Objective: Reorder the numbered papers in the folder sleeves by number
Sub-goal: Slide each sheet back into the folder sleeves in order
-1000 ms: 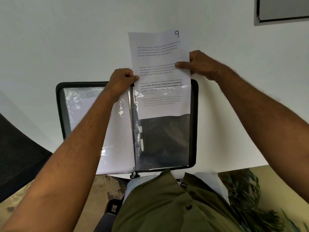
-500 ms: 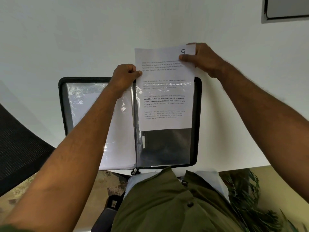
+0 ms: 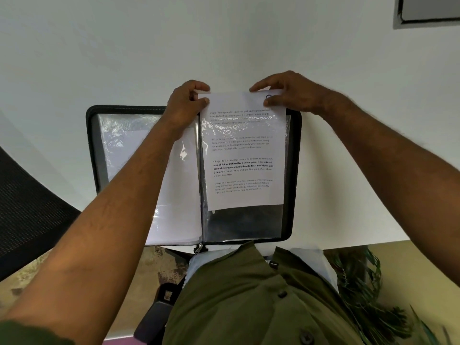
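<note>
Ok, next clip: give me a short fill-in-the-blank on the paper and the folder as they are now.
1. Both hands, left and right, pinch the paper at its ____ edge.
2. The paper sits partly inside a clear sleeve on the folder's ____ half.
3. The folder lies ____ on the white table.

Missing words: top; right; open

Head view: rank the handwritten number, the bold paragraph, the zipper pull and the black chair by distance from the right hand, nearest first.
1. Handwritten number, at the right hand's fingertips, on the paper's top right corner.
2. Bold paragraph, mid-page, below the hand.
3. Zipper pull, at the folder's near edge.
4. Black chair, far left.
</note>
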`<state>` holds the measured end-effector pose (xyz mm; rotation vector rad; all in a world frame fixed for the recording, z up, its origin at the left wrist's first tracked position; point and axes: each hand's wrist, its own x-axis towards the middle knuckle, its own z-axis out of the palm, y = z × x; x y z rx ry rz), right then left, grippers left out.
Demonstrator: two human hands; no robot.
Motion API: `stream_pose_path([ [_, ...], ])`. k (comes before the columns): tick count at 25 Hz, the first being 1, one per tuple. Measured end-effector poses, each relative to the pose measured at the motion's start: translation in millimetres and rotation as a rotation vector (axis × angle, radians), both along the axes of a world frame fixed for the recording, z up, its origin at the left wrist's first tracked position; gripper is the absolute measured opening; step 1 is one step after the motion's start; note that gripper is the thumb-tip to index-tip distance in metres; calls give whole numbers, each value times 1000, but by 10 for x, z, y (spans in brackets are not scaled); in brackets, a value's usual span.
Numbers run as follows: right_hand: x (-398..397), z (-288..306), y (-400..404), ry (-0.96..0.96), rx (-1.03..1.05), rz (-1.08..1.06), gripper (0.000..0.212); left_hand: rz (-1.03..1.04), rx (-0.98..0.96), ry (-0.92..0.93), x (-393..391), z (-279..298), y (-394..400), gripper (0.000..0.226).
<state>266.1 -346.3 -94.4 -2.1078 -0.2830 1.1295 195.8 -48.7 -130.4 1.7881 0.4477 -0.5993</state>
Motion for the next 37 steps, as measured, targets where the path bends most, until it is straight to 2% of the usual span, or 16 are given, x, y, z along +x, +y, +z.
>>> stream_pose_path([
  [4,-51,43,18,57,-29,87,37,-81,19,-33,-40,26,-8,8],
  [8,-140,29,49,61,-73,188,37,-209,92,-65,-59,65,-29,12],
  [14,-268,82,90,107,-148,336,34,-275,131,-137,-73,56,-50,3],
  [17,-363,147,144,113,-207,370,27,-299,163,-153,-87,0,-43,8],
  [19,-422,181,188,136,-269,296,24,-328,227,-179,-95,-28,-75,16],
  [20,-436,192,195,151,-297,258,30,-351,279,-189,-105,-42,-89,20],
  [21,-454,185,190,137,-302,249,34,-382,341,-187,-118,-50,-101,24],
  [25,-577,182,135,-114,-155,295,14,-541,536,-205,-217,-1,-171,34],
  [27,-691,163,104,-266,-120,148,11,-572,613,-241,-291,26,-208,38],
  [30,-927,159,62,-372,-73,-215,13,-573,744,-331,-479,34,-270,42],
  [32,-1107,146,31,-344,-59,-472,32,-581,847,-423,-681,14,-304,54],
  [34,-1326,167,26,-250,-20,-684,51,-616,922,-403,-922,11,-324,77],
  [37,-1757,200,29,-152,12,-779,58,-624,937,-319,-1418,21,-331,88],
])
